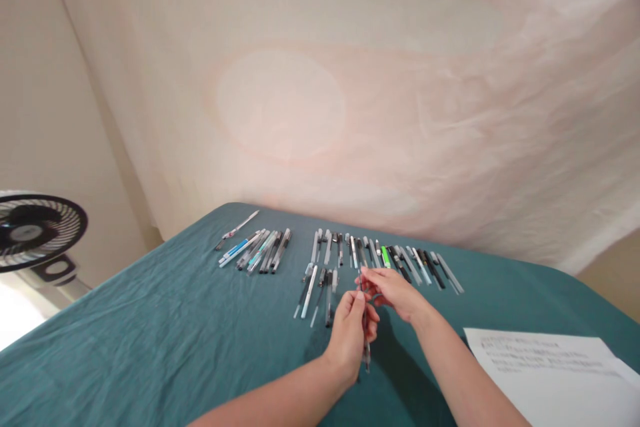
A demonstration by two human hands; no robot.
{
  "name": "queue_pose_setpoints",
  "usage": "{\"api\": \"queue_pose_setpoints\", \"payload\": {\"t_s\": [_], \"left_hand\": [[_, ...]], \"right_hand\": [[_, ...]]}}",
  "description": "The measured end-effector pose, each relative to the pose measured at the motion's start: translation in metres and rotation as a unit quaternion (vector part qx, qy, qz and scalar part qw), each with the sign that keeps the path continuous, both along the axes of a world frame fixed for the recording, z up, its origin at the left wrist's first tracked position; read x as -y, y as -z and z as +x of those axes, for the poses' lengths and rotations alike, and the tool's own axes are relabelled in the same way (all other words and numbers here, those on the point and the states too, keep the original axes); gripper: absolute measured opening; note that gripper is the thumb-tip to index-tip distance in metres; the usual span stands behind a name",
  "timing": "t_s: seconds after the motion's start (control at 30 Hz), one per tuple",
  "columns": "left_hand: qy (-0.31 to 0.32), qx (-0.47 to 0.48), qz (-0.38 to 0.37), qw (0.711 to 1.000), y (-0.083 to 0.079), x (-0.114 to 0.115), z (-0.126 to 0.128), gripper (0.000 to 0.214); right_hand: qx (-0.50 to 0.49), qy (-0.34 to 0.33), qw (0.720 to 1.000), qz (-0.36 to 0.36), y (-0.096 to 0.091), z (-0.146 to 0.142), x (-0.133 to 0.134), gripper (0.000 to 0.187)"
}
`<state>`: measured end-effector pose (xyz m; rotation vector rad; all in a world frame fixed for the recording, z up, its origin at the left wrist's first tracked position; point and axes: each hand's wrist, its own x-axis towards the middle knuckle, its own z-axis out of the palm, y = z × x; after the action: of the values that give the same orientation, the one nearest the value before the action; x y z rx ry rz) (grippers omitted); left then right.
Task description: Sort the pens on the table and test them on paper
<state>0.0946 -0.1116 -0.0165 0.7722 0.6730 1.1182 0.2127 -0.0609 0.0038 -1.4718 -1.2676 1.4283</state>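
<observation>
Over the teal cloth-covered table [150, 340], my left hand [350, 333] and my right hand [395, 293] hold one thin pen [367, 350] between them. The left hand's fingers are wrapped round its middle. The right hand pinches its upper end. The pen's lower tip sticks out below the left hand. Just beyond the hands lies a long row of several pens [395, 257], with a shorter row of pens [317, 290] in front of it.
A separate cluster of pens [260, 250] lies further left, with a single pen [237, 227] beyond it. A printed white sheet [550, 367] rests at the table's right front. A fan [35, 230] stands off the table's left side. A pale draped cloth [350, 93] hangs behind.
</observation>
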Motion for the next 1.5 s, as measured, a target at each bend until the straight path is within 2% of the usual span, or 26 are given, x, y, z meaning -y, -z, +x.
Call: {"api": "queue_pose_setpoints", "payload": {"t_s": [0.1,0.17,0.23,0.3,0.4,0.47,0.67,0.8,0.97,1.1,1.2,1.3,1.4,1.5], "left_hand": [[0.000,-0.010,-0.008,1.000,0.002,-0.002,-0.001,0.029],[0.005,-0.018,-0.009,1.000,0.002,-0.002,-0.001,0.030],[0.014,-0.023,-0.008,1.000,0.002,-0.001,0.000,0.031],[0.026,-0.023,-0.009,0.999,0.001,0.000,0.000,0.033],[0.051,-0.025,-0.005,0.998,0.000,0.002,0.001,0.034],[0.068,-0.028,0.005,0.997,-0.002,0.005,0.002,0.035],[0.084,-0.002,0.035,0.996,-0.008,0.010,0.002,0.031],[0.081,0.037,0.027,0.996,-0.012,0.010,0.002,0.033],[0.036,0.074,0.017,0.996,-0.022,-0.002,-0.003,0.031],[-0.084,0.065,0.043,0.993,-0.025,-0.026,-0.014,0.025],[-0.130,0.052,0.048,0.989,-0.023,-0.041,-0.022,0.024],[-0.143,0.029,0.055,0.988,-0.020,-0.047,-0.026,0.024],[-0.144,-0.011,0.066,0.987,-0.017,-0.046,-0.025,0.027],[-0.146,-0.081,0.094,0.982,-0.016,-0.047,-0.024,0.032]], "right_hand": [[-0.063,-0.048,0.997,0.017,-0.010,0.007,0.013,0.037],[-0.046,-0.078,0.995,0.038,-0.014,0.009,0.017,0.033],[-0.033,-0.077,0.995,0.057,-0.015,0.010,0.016,0.029],[-0.053,-0.020,0.995,0.081,-0.013,0.013,0.010,0.028],[-0.073,0.117,0.984,0.111,-0.004,0.018,-0.005,0.030],[-0.052,0.150,0.982,0.105,0.005,0.017,-0.013,0.031],[0.031,0.033,0.999,0.027,0.035,-0.014,-0.027,0.024],[0.072,0.009,0.997,-0.002,0.043,-0.027,-0.033,0.027],[0.086,0.002,0.996,0.008,0.027,-0.020,-0.019,0.031],[0.079,-0.021,0.996,0.025,0.001,-0.010,0.005,0.028],[0.066,-0.050,0.996,0.038,-0.012,-0.012,0.019,0.028],[0.052,-0.059,0.995,0.063,-0.014,-0.025,0.027,0.027],[0.050,-0.041,0.994,0.092,-0.011,-0.038,0.031,0.026],[0.036,-0.035,0.994,0.100,-0.008,-0.041,0.031,0.025]]}}
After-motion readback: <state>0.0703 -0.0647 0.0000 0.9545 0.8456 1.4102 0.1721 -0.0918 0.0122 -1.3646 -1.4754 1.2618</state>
